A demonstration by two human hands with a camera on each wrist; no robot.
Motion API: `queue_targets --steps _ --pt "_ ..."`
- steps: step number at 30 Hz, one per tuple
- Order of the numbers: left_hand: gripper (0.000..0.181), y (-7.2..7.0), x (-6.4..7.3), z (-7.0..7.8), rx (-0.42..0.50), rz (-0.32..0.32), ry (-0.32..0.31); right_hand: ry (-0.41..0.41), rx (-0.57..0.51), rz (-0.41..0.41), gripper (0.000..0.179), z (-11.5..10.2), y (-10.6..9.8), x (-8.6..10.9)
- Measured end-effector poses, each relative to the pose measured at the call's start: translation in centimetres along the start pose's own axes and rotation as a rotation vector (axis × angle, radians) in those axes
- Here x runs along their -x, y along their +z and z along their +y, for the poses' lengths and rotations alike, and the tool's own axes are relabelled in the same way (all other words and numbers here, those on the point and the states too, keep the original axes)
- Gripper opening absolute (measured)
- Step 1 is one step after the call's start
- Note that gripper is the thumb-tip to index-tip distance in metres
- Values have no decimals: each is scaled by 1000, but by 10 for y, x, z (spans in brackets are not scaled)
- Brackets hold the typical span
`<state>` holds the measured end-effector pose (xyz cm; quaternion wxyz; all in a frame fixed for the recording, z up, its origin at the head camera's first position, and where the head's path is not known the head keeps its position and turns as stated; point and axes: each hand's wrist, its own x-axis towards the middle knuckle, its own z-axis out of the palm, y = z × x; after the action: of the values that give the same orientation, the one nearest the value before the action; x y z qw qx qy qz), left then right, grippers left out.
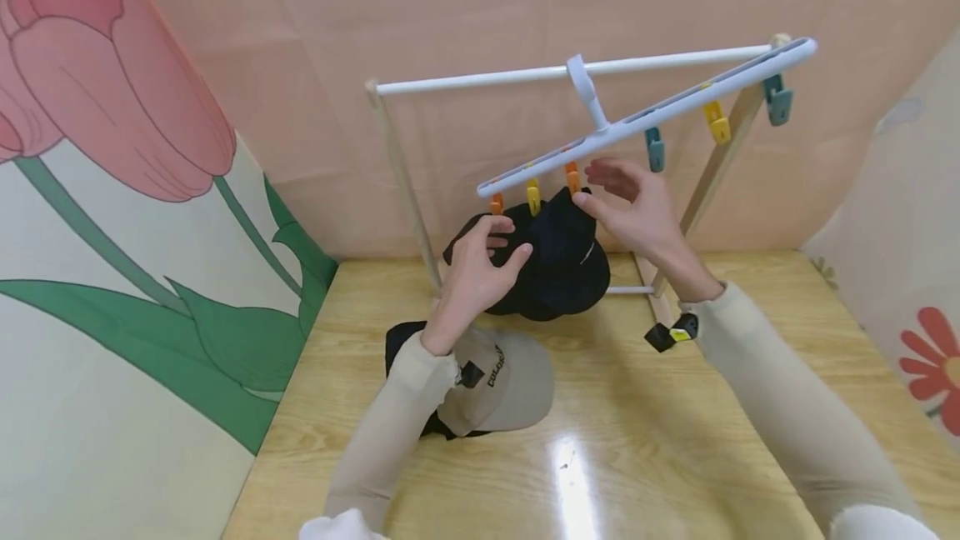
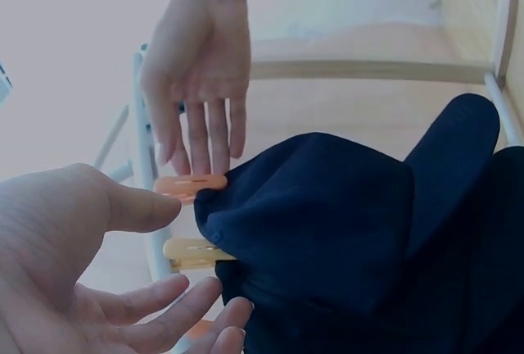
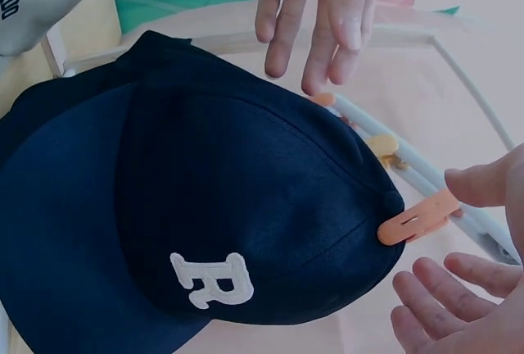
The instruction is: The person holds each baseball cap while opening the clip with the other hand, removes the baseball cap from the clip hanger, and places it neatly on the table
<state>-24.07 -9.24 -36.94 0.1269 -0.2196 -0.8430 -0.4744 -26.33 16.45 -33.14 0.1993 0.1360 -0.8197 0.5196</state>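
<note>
A navy baseball cap [image 1: 564, 232] with a white letter R on its front hangs by its crown from an orange clip [image 3: 419, 218] of a pale blue clip hanger [image 1: 645, 122]. A second dark cap [image 1: 480, 294] hangs close behind it at the left, near a yellow clip [image 2: 195, 251] and another orange clip. My right hand [image 1: 637, 208] is beside the orange clip, thumb and fingers spread on either side and apart from it. My left hand [image 1: 480, 269] is held with parted, loosely bent fingers in front of the caps, holding nothing.
The hanger hooks over a white rail [image 1: 480, 82] of a wooden-legged rack and slopes down leftward. Teal clips [image 1: 778, 100] and a yellow clip [image 1: 717, 122] hang on its right half. A beige cap [image 1: 517, 382] lies over dark fabric [image 1: 401, 340] on the wooden table [image 1: 315, 457].
</note>
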Motion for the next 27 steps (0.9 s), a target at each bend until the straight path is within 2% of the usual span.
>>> queue_targets --steps 10,18,27 --pt "45 8 -8 0 0 -8 2 13 -47 -42 51 2 6 -12" --pt "45 12 -14 -2 9 -27 19 26 -68 -40 48 4 10 -22" --pt "44 18 -18 1 26 -45 0 26 -107 -69 43 9 10 -27"
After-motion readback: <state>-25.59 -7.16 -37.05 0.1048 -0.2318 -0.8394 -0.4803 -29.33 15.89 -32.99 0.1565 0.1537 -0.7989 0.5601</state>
